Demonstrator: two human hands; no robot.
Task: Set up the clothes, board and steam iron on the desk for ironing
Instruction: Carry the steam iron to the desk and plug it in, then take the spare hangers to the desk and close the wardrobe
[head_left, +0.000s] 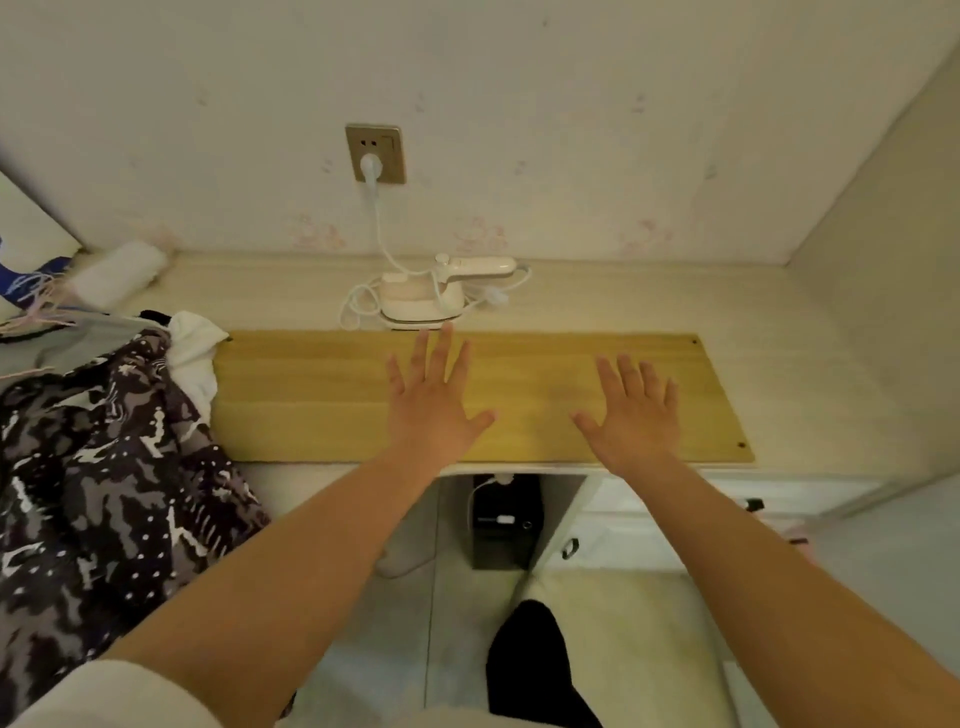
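Forearms first, bare and stretched up from the bottom of the frame; my left hand (434, 400) and right hand (631, 410) are both spread flat with fingers apart, holding nothing, over the middle of the wooden board (322, 395); whether the palms press on the wood or hang just above it I cannot tell. That board lies across the centre of the frame along the front edge of the desk (810, 358); behind it, in the upper middle, the steam iron (423, 299) stands just beside its far edge, its cord (382, 234) running up to a plug in the wall socket (375, 154). At the left, the clothes (104, 441) sit in a patterned heap with a white piece touching the board's left end. As I judge it, the step is settling the board, so I should keep the pressure even and check it lies square and steady before drawing a garment across; the looped cord near the iron could snag. No boxes, baskets or open drawers show here, so nothing is held in anything.
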